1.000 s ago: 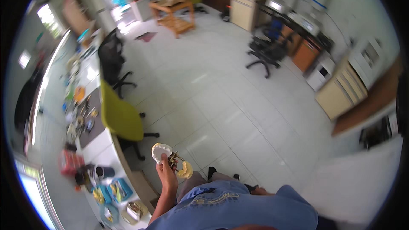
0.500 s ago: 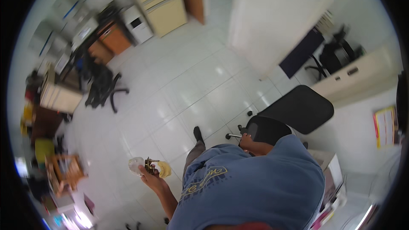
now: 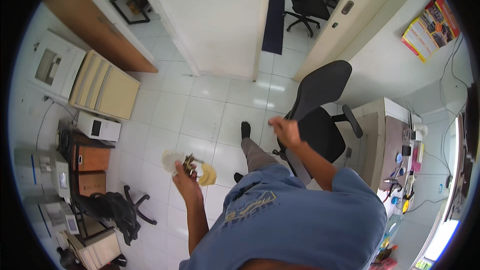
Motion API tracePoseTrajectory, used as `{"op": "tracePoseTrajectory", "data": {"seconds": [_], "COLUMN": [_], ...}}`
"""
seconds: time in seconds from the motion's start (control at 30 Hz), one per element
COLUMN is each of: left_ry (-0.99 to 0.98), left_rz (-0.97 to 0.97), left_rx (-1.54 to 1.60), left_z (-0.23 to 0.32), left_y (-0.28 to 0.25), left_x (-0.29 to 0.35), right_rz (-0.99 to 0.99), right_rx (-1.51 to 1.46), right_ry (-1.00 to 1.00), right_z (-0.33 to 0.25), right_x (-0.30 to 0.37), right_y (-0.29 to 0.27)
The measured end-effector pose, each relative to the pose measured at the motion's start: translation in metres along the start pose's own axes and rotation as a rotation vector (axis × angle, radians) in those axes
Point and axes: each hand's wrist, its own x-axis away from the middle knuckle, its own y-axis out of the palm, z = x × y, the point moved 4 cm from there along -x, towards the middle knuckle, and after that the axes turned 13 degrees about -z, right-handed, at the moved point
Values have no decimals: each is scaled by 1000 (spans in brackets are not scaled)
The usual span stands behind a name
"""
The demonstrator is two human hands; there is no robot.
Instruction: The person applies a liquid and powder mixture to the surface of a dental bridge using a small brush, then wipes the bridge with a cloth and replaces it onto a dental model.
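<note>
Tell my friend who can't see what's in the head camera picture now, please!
A person's left hand holds a white-and-yellow dental model with metal fittings. The right hand is near a black office chair. The person wears a blue shirt, above a pale tiled floor.

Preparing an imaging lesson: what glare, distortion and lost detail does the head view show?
Head view: straight edges bend near the rim; the lower-right window is blown out; the tiled floor carries bright reflections; the white dental cast in the left hand looks soft.
</note>
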Motion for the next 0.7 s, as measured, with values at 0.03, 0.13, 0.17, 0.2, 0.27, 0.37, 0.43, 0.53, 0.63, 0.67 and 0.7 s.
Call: {"op": "tracePoseTrajectory", "data": {"seconds": [0.03, 0.13, 0.17, 0.2, 0.27, 0.37, 0.43, 0.53, 0.63, 0.67, 0.7], "left_ry": [-18, -59, -61, -95, -141, -161, -179, -224, -312, -337, -341], "left_rz": [-76, -206, -243, -266, -375, -466, -525, -659, -763, -808, -818], "left_rx": [20, 39, 48, 64, 60, 57, 33, 17, -67, -102, -110], "left_z": [-1, -1, 2, 3, 3, 1, -6, -21, -37, -40, -43], "left_y": [15, 79, 103, 127, 173, 241, 279, 342, 401, 424, 444], "left_x": [-18, -70, -87, -103, -137, -183, -213, -248, -276, -283, -293], "right_rz": [127, 459, 569, 621, 600, 552, 502, 551, 493, 506, 541], "right_rx": [63, 137, 191, 263, 451, 518, 453, 359, 598, 604, 550], "right_ry": [-83, -111, -21, -3, 211, 561, 774, 737, 622, 637, 635], "right_z": [-13, -6, -15, 1, 75, 118, 142, 196, 217, 222, 210], "right_x": [-19, -76, -91, -106, -126, -151, -159, -163, -160, -163, -170], "right_y": [-24, -100, -126, -148, -177, -205, -210, -195, -182, -190, -199]}}
